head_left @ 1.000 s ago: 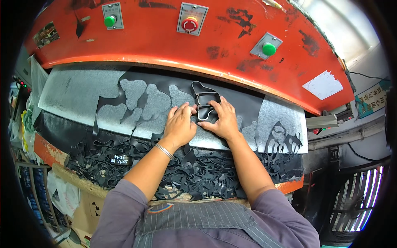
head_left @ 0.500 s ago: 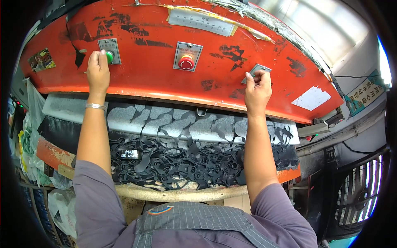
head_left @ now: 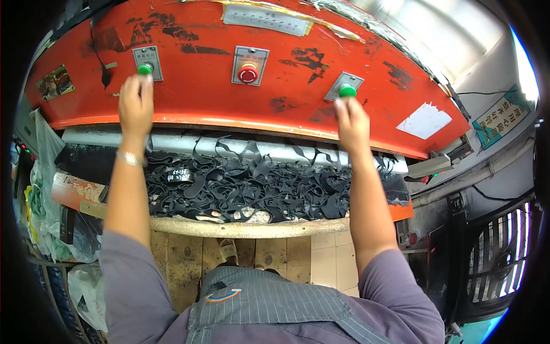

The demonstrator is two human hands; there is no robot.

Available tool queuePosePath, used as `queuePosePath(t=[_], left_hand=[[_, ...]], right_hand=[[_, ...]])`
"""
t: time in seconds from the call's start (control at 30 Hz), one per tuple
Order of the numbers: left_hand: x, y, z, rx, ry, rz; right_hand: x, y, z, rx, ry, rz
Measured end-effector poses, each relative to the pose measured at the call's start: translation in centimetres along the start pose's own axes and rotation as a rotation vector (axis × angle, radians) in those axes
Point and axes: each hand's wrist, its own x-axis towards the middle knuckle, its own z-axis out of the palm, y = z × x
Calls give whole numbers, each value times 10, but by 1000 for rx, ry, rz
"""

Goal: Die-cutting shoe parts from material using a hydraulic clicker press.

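Note:
My left hand [head_left: 136, 103] is slightly blurred, its fingers curled, just below a green push button [head_left: 145, 69] on a red machine panel. On the right, my right hand [head_left: 352, 123] has its fingers drawn together with nothing visible in them; the fingertips are close under a second green button [head_left: 347, 90]. Whether either hand touches its button cannot be made out. Between them sits a red mushroom-shaped button [head_left: 248, 73] on a metal plate. Below the panel, a tangle of black cut-out scraps [head_left: 258, 189] covers the machine bed, partly over a white board [head_left: 91, 137].
A pale rounded rail [head_left: 269, 230] runs along the bed's front, above a plank floor [head_left: 183, 252]. Plastic bags [head_left: 86, 292] hang at the left. A black slatted fan-like unit [head_left: 498, 261] stands at the right. A small black block [head_left: 180, 176] with white writing lies among the scraps.
Both hands have drawn down off the panel, baring the right green button. The bed with its scraps reaches farther under the red panel, and less of the white board shows. Floor appears below the rail.

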Motion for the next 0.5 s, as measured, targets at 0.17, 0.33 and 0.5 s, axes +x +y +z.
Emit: queuePosePath(t=[0.17,0.33,0.5], left_hand=[[-2,-3,-16,9,-345,-135],[-180,108,-38,-278,-943,-269],[-239,169,-43,-90,-772,-72]], right_hand=[[-12,0,-11,66,-176,57],[-177,-46,-13,20,-920,48],[-245,-59,4,-273,-791,-130]])
